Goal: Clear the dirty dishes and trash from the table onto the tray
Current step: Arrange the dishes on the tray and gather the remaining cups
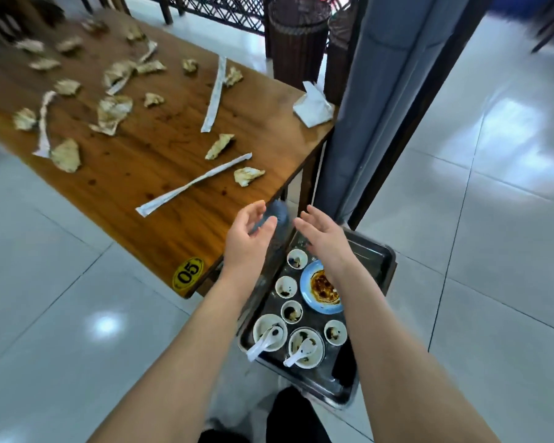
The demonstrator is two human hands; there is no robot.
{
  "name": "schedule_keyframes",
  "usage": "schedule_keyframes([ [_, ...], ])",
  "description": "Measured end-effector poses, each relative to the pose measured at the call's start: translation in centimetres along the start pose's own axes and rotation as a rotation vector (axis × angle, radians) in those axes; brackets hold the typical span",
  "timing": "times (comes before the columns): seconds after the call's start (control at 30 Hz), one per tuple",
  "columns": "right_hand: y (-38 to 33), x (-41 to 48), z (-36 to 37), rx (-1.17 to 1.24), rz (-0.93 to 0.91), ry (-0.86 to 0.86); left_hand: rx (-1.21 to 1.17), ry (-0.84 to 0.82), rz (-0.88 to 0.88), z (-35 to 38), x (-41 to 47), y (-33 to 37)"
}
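Because the brown wooden table (160, 238) on your left carries only paper litter, I judge that you are at the trash-gathering step. Crumpled, stained paper napkins (66, 155) lie scattered across it, with long white paper chopstick sleeves (192, 185) among them. The nearest sleeve and one crumpled wad (248, 175) lie close to the table's near edge, just ahead of your hands. Your left hand (248, 238) hovers by that edge, fingers loosely spread, holding nothing. Your right hand (323, 238) faces it, palm inward and just as empty, above the dark metal tray (375, 254). That tray, down beside the table, already holds small white sauce-stained bowls (285, 286), two with white plastic spoons (263, 343), and a pale blue plate (305, 284). The next move calls for reaching forward and left, pinching the nearest sleeve or wad, and bringing it back to a bare patch of the tray.
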State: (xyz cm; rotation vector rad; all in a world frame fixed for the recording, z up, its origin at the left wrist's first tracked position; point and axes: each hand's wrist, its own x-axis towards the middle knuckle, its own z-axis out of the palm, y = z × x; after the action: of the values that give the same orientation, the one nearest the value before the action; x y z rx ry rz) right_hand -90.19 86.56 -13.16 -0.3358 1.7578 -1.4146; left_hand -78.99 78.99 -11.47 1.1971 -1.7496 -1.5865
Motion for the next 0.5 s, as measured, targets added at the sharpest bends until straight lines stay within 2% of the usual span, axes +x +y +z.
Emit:
schedule_keyframes([
  [0.17, -1.4, -4.3, 6.0, 0.020, -0.012, -0.090, -0.020, 0.064, 0.010, -7.3, -2.0, 1.3],
  [0.5, -3.8, -12.5, 17.6, -0.009, -0.074, -0.136, -0.080, 0.113, 0.025, -21.0, -7.4, 1.7],
])
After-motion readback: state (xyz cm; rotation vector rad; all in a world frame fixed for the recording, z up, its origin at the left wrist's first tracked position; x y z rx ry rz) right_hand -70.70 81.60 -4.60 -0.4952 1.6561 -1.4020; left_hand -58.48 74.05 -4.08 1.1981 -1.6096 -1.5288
